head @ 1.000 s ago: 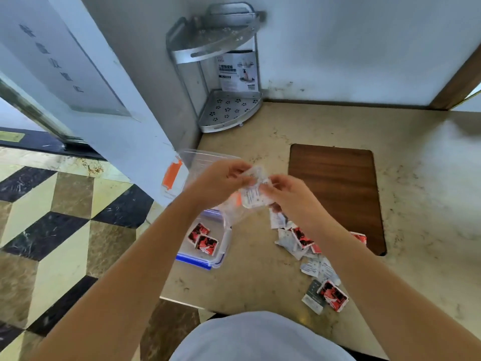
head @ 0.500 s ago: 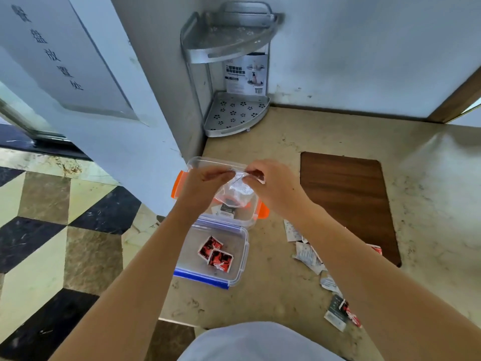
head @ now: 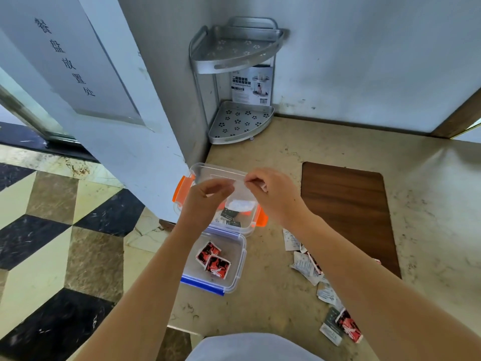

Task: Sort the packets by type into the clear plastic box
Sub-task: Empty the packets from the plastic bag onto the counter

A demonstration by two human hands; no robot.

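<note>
Both my hands pinch the top edge of a small clear bag (head: 239, 187) that hangs over the clear box with orange clips (head: 208, 168). My left hand (head: 205, 201) grips its left corner and my right hand (head: 276, 196) its right corner. Something white (head: 240, 205) shows in the bag's lower part. Dark packets (head: 229, 217) lie in the orange-clipped box. Nearer me, a clear box with blue trim (head: 235, 281) holds two red packets (head: 213, 259). Loose white, red and dark packets (head: 305, 265) are strewn on the counter to the right.
A brown wooden board (head: 346, 209) lies on the beige counter (head: 273, 295) at the right. A metal two-tier corner shelf (head: 240, 121) stands in the far corner. The counter's left edge runs beside the boxes, with tiled floor (head: 52, 243) below.
My hands have carried the clear bag from above the loose packets leftward and away from me, to over the orange-clipped box. They now hold its top edge stretched between them.
</note>
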